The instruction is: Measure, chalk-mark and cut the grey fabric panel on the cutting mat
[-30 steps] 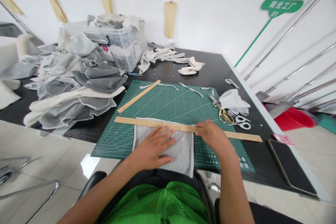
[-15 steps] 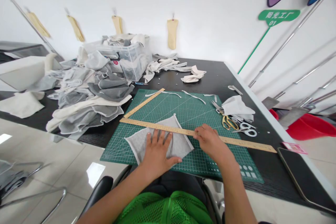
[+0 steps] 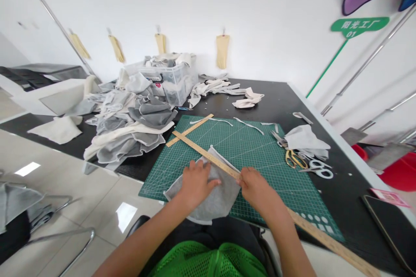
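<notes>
A piece of grey cloth [image 3: 217, 197] with a pale hem lies at the near edge of the green cutting mat [image 3: 260, 156], its lower end reaching past the mat's edge. My left hand [image 3: 196, 185] rests on the cloth's left part, thumb apart from the fingers. Across the cloth's upper right side runs a long wooden ruler [image 3: 208, 156], slanting down to the right. My right hand [image 3: 255, 186] grips this ruler near the cloth's right corner, and my forearm hides part of it. Under the ruler's far end lies a second wooden ruler [image 3: 191, 130].
Gold-handled scissors [image 3: 294, 159] and white-handled scissors [image 3: 320, 169] lie right, beside white cloth [image 3: 305, 138]. A phone [image 3: 390, 229] is at the right edge. Left stand a heap of cloths [image 3: 130, 125] and a clear bin [image 3: 182, 80]. Thin strips [image 3: 248, 125] lie on the mat.
The long ruler has turned, its right end swinging toward me. The cloth has turned and shifted nearer, past the mat's edge. My left hand's fingers are less spread. The view has shifted left.
</notes>
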Motion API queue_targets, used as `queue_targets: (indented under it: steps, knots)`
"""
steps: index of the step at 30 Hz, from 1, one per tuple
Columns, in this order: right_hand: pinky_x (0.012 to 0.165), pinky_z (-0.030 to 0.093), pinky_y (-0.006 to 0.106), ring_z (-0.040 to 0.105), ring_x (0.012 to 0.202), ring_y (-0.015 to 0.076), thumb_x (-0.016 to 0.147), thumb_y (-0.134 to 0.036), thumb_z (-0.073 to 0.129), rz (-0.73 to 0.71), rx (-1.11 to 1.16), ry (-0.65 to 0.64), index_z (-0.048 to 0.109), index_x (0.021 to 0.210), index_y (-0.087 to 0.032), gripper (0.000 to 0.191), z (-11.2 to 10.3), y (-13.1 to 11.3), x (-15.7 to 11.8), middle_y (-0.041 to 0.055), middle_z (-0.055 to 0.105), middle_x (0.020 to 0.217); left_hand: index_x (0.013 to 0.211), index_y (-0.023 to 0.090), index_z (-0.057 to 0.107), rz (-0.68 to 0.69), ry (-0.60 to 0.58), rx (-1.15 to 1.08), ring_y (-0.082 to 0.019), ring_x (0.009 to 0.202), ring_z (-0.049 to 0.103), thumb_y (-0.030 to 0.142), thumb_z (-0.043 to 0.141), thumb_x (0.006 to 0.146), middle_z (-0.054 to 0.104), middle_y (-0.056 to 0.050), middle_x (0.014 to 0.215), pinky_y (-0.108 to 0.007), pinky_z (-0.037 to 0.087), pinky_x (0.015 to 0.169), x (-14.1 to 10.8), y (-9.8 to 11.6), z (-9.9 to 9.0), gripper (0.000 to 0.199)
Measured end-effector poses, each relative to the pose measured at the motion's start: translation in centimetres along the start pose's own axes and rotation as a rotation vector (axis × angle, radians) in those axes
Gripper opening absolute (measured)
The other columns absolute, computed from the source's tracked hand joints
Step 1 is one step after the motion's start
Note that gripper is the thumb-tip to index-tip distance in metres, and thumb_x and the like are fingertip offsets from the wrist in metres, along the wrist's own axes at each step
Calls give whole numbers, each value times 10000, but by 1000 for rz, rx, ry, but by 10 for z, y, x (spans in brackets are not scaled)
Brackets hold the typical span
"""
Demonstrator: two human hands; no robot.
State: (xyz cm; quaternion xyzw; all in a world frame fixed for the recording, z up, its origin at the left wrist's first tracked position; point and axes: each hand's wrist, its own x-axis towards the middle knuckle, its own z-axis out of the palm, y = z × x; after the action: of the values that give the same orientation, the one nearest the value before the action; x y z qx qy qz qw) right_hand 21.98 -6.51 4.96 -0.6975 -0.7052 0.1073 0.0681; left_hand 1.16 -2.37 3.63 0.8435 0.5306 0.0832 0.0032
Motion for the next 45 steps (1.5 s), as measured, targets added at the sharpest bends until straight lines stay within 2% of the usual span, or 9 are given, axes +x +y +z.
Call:
queue_targets:
  steps: [7,11,14,19,23,32,36,40,45]
  knots:
    - [767,438,361,706,931,299,940,-174,577,10,-178,-25,666,1016,-142,121,6,-20,2,150,727,993,1216,147,673,-13,-26,47,-372,1020,604,754,616,823,695,-172,1055,-449,497,788,-11,7,5,725]
    - [761,420,348,711,932,284,928,-152,585,-7,-193,-48,667,990,-162,103,4,-19,4,141,734,980,984,148,706,-38,-46,-7,-324,889,650,824,471,854,694,-139,868,-428,483,775,-9,7,3,727]
    - [732,399,334,706,910,274,935,-161,572,15,-210,-44,667,988,-166,109,2,-15,6,129,723,973,931,157,688,-19,28,-30,-324,927,641,808,407,892,678,-140,910,-437,484,783,-7,5,8,711]
    - [682,350,288,681,864,217,966,-214,555,35,-174,-28,660,1005,-197,113,3,-4,12,78,710,952,1257,166,615,282,138,-75,-352,1272,519,709,444,946,600,-155,1328,-504,432,1030,-1,0,23,649]
    - [658,326,283,670,849,206,995,-301,552,41,-150,12,654,981,-223,129,8,5,18,54,696,925,1514,187,410,588,35,-159,-285,1510,291,660,411,989,412,-96,1586,-458,211,1253,8,-4,34,708]
    - [658,327,301,670,812,215,1008,-290,541,162,-148,120,619,1000,-194,124,24,9,32,68,704,900,1590,202,300,512,-8,-197,-348,1576,56,700,440,954,193,-118,1687,-542,104,1271,14,-7,34,820]
    - [670,334,293,657,809,202,1020,-311,523,169,-110,167,615,1039,-209,138,29,13,37,59,694,905,1583,210,322,564,-66,-214,-313,1574,108,703,401,967,263,-92,1670,-506,97,1281,13,-9,34,792]
    - [652,314,294,647,785,201,1036,-380,484,192,-156,195,608,1104,-231,205,29,18,40,58,691,929,1587,266,315,557,-109,-236,-340,1563,148,758,391,937,322,-71,1649,-584,71,1261,14,-11,37,818]
    - [634,303,279,669,826,202,1020,-418,505,175,-92,100,575,1107,-239,211,19,27,32,44,721,934,1592,277,302,571,-159,-244,-372,1552,163,830,387,885,323,-86,1648,-640,58,1231,4,-7,31,901]
